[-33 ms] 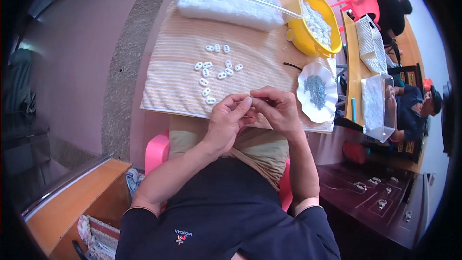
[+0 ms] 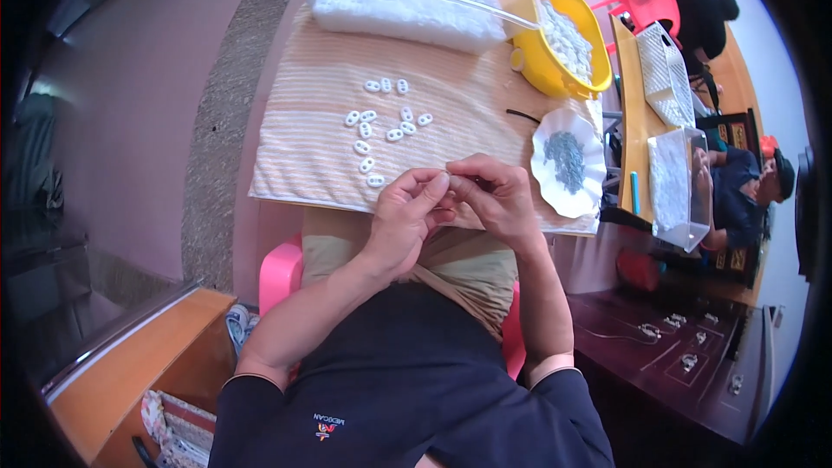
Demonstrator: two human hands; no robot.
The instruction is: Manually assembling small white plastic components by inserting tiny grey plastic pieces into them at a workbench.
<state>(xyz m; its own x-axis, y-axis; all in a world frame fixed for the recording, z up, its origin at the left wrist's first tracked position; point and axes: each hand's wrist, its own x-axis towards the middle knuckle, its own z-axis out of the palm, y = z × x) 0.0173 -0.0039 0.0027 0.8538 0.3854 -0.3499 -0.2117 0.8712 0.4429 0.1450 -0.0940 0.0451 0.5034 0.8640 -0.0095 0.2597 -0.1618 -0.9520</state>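
Observation:
My left hand [image 2: 407, 212] and my right hand [image 2: 500, 204] meet at the front edge of the table, thumbs and fingertips pinched together. Whatever sits between the fingertips is too small and covered to make out. Beyond them, several small white oval pieces with two dark holes [image 2: 366, 130] lie scattered on the striped cloth [image 2: 299, 134]. Close to my right hand stands a white scalloped dish [image 2: 593, 186] holding a heap of small grey pieces [image 2: 565, 161]. A thin black strip [image 2: 523, 115] lies just left of that dish.
At the far side of the table is a clear plastic bin [image 2: 407, 35] full of white pieces. A yellow basin [image 2: 537, 65] with more white pieces stands to its right. Further right, a co-worker [image 2: 745, 195] sits by a clear box [image 2: 693, 230] and a white basket [image 2: 667, 78].
The whole view has shifted very slightly, with the table contents a little further left. Both hands keep the same pinch.

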